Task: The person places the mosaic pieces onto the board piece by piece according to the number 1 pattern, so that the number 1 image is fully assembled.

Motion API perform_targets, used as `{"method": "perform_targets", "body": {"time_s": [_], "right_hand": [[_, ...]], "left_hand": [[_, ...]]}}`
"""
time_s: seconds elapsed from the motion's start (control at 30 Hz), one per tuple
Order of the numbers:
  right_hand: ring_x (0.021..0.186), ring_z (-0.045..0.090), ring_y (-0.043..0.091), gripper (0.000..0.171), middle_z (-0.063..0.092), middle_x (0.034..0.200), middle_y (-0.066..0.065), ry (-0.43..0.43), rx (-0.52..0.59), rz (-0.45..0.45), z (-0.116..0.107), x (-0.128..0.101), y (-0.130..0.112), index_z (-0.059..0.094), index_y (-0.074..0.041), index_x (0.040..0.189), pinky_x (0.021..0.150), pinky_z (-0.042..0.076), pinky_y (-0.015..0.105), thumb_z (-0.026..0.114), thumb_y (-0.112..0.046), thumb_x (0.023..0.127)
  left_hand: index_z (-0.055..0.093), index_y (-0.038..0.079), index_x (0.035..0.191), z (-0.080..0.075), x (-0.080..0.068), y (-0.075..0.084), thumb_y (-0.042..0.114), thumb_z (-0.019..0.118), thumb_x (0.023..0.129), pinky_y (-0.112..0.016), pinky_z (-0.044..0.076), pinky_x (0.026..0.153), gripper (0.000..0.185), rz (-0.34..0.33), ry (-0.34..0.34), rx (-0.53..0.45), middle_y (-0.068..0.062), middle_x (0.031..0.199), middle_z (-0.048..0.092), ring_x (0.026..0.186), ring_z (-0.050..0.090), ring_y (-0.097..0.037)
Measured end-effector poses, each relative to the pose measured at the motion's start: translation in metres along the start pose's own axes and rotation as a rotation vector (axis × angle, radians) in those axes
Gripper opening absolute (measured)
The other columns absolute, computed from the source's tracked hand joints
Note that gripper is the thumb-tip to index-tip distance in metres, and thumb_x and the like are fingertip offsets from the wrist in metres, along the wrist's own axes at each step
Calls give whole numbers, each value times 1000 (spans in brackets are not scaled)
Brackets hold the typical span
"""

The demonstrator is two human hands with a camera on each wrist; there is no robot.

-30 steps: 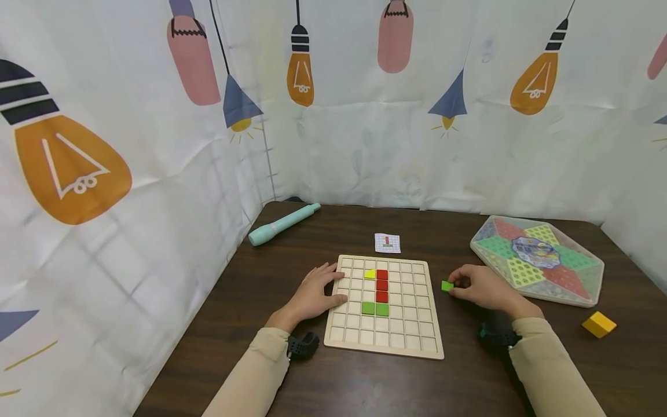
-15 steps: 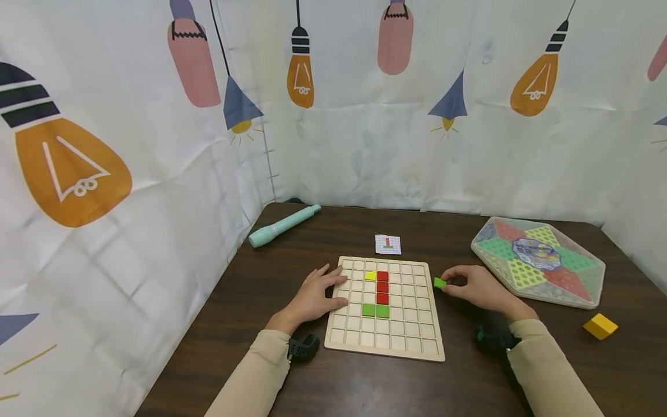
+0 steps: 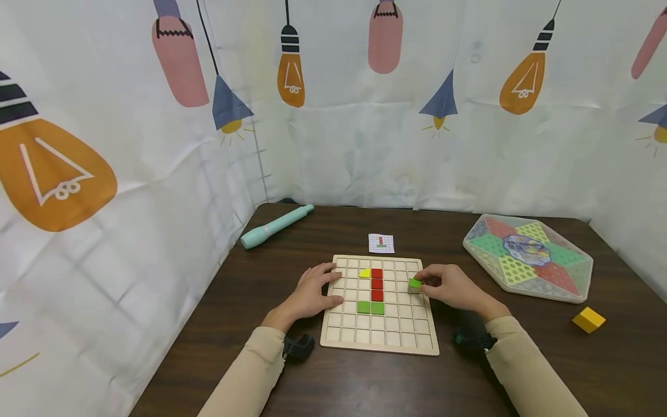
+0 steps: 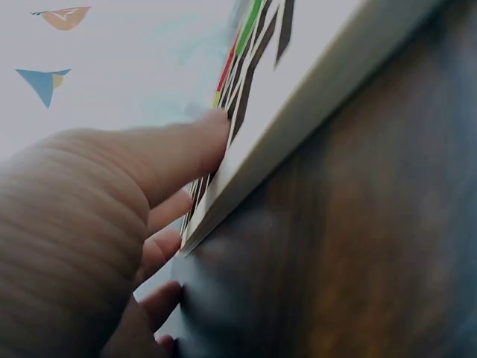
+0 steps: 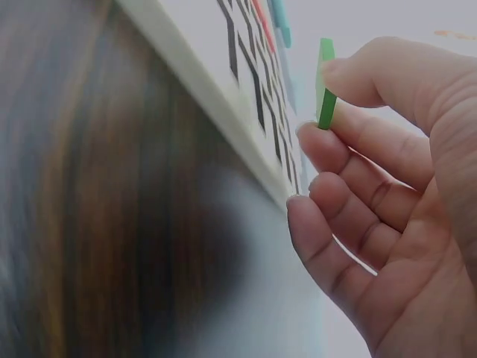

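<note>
A pale wooden grid board lies on the dark table. My left hand rests on its left edge, thumb and fingertips on the rim and outer squares; the left wrist view shows the thumb over the border. Between thumb and fingers, my right hand pinches a green square tile, held above the board's upper right squares. On the board, a column of red tiles stands beside a small yellow piece. Lower down, two green tiles sit side by side.
Behind the board lies a small printed card with a coloured grid pattern. A mint-green tube is at the back left. At the right are a flat hexagonal box with a patterned lid and a yellow block.
My right hand has carried the green tile leftward from the table beside the board to over its right-hand squares. The left hand stays at the board's edge. The head view has shifted slightly.
</note>
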State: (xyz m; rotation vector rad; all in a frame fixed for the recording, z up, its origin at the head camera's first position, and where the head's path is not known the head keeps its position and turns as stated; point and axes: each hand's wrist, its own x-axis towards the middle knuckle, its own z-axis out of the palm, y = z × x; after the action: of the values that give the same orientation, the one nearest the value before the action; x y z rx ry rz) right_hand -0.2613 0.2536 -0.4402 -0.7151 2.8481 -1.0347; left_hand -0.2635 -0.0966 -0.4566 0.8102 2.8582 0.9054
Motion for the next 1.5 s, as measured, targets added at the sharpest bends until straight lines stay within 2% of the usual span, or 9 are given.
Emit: {"method": "perform_targets", "body": {"time_s": [0.2,0.37,0.53,0.67,0.77,1.03,1.23,1.5], "right_hand": [[71,52,10,19,62,90,-8,-42,26,-65,8,4,-17,66,-19,101,59,47,23,67,-21,82],[72,53,9,19,61,88,-11,-78,18,-64,16,6,-27,66,-21,100,60,48,23,68,-22,81],[72,53,8,19,61,88,-11,-97,9,-99,24,7,-30,66,-22,99,63,48,23,68,-21,81],[70,51,8,17,59,85,-13,-112,-18,-119,30,6,-32,66,-25,96,62,47,22,69,-22,80],[70,51,9,17,58,85,-14,-121,-48,-135,33,6,-35,67,-27,95,61,45,21,70,-23,79],[72,50,7,18,57,88,-14,-155,-133,-149,36,7,-43,68,-26,95,63,46,21,71,-27,78],[72,49,7,18,56,85,-13,-138,-151,-168,36,5,-43,65,-25,92,63,45,21,73,-27,76],[74,49,8,19,56,85,-12,-155,-144,-136,35,3,-47,62,-23,90,66,45,22,73,-27,76]], "left_hand": [[54,19,126,-6,8,-12,39,69,78,-51,25,102,54,-18,-77,-68,-5,142,30,131,22,-28],[55,22,123,-7,12,-21,42,70,76,-51,22,104,53,-3,-112,-114,-2,143,29,133,17,-27],[57,23,122,-5,12,-23,44,69,77,-53,20,104,52,14,-81,-144,-1,143,31,133,19,-27],[58,22,120,-1,13,-25,45,68,77,-51,18,106,50,37,-54,-126,-1,144,32,134,20,-26],[58,22,121,1,14,-26,45,68,78,-51,18,106,50,27,-41,-112,0,146,29,135,20,-25],[56,19,124,0,12,-28,41,68,79,-50,24,105,51,-6,-14,-154,1,148,25,134,21,-24],[59,19,121,-1,12,-22,36,67,81,-50,25,105,45,-8,5,-167,-1,146,29,134,23,-25],[60,20,120,0,12,-19,35,65,83,-50,23,105,41,-23,17,-148,1,146,29,134,23,-24]]}}
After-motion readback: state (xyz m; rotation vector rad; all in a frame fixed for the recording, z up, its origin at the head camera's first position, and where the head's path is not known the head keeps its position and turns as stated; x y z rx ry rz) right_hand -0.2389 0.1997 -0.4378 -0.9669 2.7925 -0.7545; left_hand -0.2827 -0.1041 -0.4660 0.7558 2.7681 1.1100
